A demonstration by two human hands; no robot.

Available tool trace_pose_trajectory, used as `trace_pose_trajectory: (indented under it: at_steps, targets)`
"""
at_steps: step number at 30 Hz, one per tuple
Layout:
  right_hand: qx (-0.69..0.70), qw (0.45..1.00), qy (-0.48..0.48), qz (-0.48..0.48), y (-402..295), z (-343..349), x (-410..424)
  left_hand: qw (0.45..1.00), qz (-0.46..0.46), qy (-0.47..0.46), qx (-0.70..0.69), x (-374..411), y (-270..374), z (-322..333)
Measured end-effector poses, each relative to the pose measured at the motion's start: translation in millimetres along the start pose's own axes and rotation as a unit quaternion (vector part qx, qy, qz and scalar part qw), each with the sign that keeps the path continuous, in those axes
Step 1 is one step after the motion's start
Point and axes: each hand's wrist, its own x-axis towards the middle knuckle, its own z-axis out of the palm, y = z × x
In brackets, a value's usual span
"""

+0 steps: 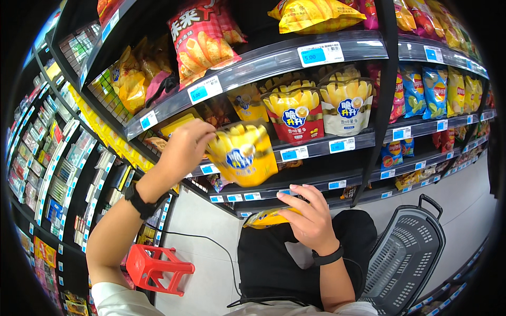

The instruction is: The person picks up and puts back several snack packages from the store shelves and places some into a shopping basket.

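Observation:
My left hand pinches the upper left edge of a yellow snack pouch, tilted in front of the shelf edge. My right hand is raised above my lap with its fingers spread. Beside its fingers a second yellow snack bag lies by my leg; whether the fingers touch it I cannot tell. On the shelf behind, a red pouch stands next to a white pouch. Farther back on that shelf is another yellow pouch.
A grey plastic basket stands on the floor at the right. To the left is a red plastic stool, with a black cable near it. Large chip bags lie on the shelf above; price-tagged shelf edges jut out ahead.

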Motion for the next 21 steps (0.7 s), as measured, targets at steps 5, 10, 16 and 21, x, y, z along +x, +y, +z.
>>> trace_pose_trajectory:
  at_steps: [5,10,16,21]
  targets:
    - [0.031,1.0,-0.003,0.005,3.3,0.7,-4.8,0.995,-0.013,0.093,0.03,20.0,-44.0,6.8]
    - [0.04,0.999,-0.015,0.011,7.1,-2.7,-10.4,0.991,-0.01,0.12,0.057,25.4,-51.9,19.7]
    - [0.039,0.999,-0.019,0.013,11.7,-2.6,-17.6,0.99,0.0,0.138,0.034,20.5,-61.2,40.0]
    - [0.029,0.999,-0.018,0.021,14.1,-5.5,-19.3,0.987,-0.029,0.152,0.052,24.9,-75.5,48.6]
